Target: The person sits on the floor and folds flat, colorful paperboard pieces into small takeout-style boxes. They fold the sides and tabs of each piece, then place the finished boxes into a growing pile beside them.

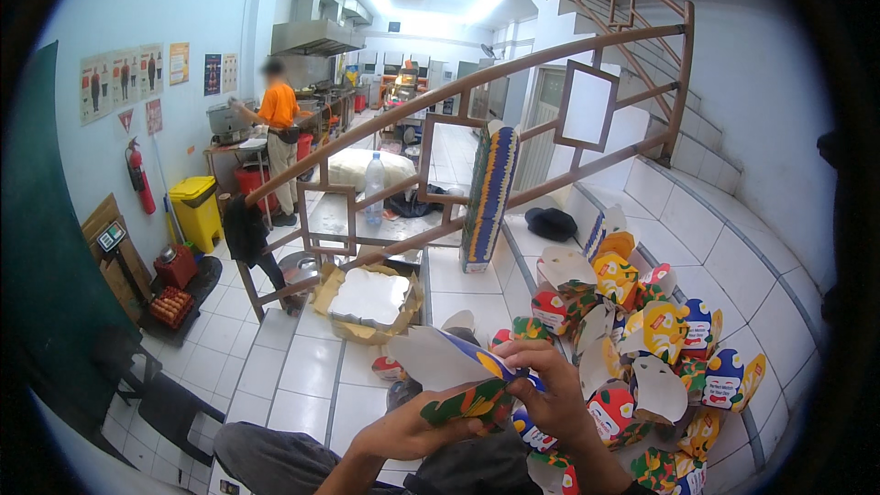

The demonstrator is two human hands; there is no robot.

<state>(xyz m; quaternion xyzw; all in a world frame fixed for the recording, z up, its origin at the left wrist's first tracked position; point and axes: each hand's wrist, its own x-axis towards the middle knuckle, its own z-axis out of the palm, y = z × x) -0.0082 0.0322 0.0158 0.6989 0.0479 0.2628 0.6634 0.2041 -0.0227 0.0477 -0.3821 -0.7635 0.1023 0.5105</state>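
Carton blank (449,368) — pinched between fingers (513,376) of both hands, half-folded.

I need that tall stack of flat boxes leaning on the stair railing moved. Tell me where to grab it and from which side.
Grip the stack of flat boxes around its middle, one hand on each long side, coming from the stair side. It stands upright on its narrow end, tilted against the railing, so a top-only hold would probably let it fan out. Both hands are busy folding a box.
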